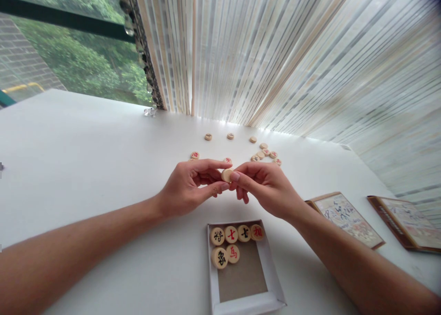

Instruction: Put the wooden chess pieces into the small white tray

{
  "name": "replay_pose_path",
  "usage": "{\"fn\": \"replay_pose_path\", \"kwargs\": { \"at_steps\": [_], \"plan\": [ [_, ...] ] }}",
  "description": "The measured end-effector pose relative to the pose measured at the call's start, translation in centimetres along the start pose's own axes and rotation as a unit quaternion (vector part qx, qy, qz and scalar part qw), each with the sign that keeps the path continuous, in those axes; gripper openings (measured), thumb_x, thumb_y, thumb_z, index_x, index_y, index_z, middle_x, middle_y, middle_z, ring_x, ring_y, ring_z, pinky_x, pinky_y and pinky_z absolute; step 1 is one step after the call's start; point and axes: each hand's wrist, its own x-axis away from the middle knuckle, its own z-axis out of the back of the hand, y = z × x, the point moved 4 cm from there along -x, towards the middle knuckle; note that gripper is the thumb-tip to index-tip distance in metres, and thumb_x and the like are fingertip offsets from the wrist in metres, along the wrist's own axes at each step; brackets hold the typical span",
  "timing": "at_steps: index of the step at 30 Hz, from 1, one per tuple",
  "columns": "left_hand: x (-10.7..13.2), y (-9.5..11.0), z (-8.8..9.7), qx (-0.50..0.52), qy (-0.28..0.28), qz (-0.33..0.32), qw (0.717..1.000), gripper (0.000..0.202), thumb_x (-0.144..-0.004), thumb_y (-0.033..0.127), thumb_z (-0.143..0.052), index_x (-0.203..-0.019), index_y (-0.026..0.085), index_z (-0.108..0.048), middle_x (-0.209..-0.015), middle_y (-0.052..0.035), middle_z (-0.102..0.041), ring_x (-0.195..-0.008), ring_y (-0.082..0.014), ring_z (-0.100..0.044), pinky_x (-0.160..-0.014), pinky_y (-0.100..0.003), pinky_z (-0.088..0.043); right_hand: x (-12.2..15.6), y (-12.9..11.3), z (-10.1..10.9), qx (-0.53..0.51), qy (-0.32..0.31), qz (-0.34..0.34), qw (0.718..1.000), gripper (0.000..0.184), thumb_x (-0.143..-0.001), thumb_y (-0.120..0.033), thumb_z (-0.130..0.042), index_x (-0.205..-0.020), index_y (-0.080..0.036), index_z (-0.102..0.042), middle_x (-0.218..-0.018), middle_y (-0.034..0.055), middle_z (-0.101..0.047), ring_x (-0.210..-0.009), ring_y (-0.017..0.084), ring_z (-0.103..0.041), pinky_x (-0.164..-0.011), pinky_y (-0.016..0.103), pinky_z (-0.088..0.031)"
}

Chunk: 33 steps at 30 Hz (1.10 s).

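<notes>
Between my two hands, above the table, is a round wooden Chinese chess piece [226, 175] with a plain face toward me. My left hand [193, 186] pinches it from the left with thumb and fingertips. From the other side, the thumb and fingers of my right hand [263, 184] close on its right edge. Nearer to me, a shallow white box [273, 273] holds several lettered pieces in two rows at its far end, among them a red one [233, 254] and a black one [219, 258]. A red-marked piece [228, 160] shows just behind my fingers.
Several more pieces lie loose on the white table [103, 154], including a black-marked one [208, 136] and a red-marked one [274, 154]. At right are a patterned box lid [344, 216] and a similar box [409, 218]. A string curtain [234, 53] hangs along the back edge.
</notes>
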Motion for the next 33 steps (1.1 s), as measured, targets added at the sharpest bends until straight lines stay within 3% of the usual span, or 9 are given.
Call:
{"fn": "replay_pose_path", "kwargs": {
  "at_steps": [10,15,21,28,33],
  "plan": [
    [0.29,0.22,-0.39,-0.081,-0.053,-0.048,0.994,0.025,-0.091,0.011,-0.081,-0.116,0.013,-0.08,-0.094,-0.0074,-0.084,-0.08,-0.0139,-0.081,-0.075,-0.02,-0.067,0.08,0.03,-0.42,0.005,-0.005,-0.029,1.0,0.036,-0.076,-0.043,-0.096,-0.076,-0.014,-0.073,-0.062,-0.0011,-0.066,-0.054,0.009,-0.054,-0.048,0.019,-0.04],
    [0.3,0.37,-0.32,-0.097,-0.057,-0.055,0.992,0.025,-0.091,0.013,-0.082,-0.116,0.013,-0.081,-0.094,-0.008,-0.083,-0.084,-0.016,-0.081,-0.08,-0.024,-0.068,0.08,-0.19,-0.28,0.011,-0.019,-0.02,1.0,0.038,-0.084,-0.047,-0.089,-0.073,-0.015,-0.072,-0.058,-0.0021,-0.063,-0.052,0.008,-0.053,-0.048,0.02,-0.04],
    [-0.05,0.19,0.0,-0.039,-0.033,-0.028,0.998,0.024,-0.089,0.013,-0.083,-0.114,0.015,-0.081,-0.09,-0.0063,-0.081,-0.079,-0.0141,-0.078,-0.069,-0.019,-0.064,0.02,0.05,-0.31,-0.06,-0.053,-0.032,0.996,0.038,-0.094,-0.051,-0.079,-0.081,-0.015,-0.073,-0.069,0.0007,-0.067,-0.054,0.009,-0.056,-0.051,0.023,-0.045],
    [-0.06,0.26,-0.08,-0.018,-0.022,-0.007,1.0,0.023,-0.088,0.012,-0.084,-0.111,0.014,-0.081,-0.088,-0.0062,-0.08,-0.077,-0.0147,-0.077,-0.066,-0.02,-0.063,-0.08,0.15,-0.47,-0.083,-0.053,-0.056,0.994,0.035,-0.083,-0.045,-0.09,-0.082,-0.015,-0.073,-0.073,0.0014,-0.07,-0.052,0.008,-0.055,-0.048,0.022,-0.043],
    [0.09,0.39,-0.13,-0.049,-0.033,-0.032,0.998,0.023,-0.09,0.013,-0.082,-0.113,0.016,-0.081,-0.092,-0.0047,-0.077,-0.079,-0.0134,-0.078,-0.07,-0.019,-0.064,0.14,0.42,-0.62,-0.05,-0.048,-0.08,0.994,0.039,-0.079,-0.047,-0.093,-0.077,-0.015,-0.071,-0.069,0.0013,-0.069,-0.054,0.009,-0.055,-0.049,0.021,-0.042]
  ]
}}
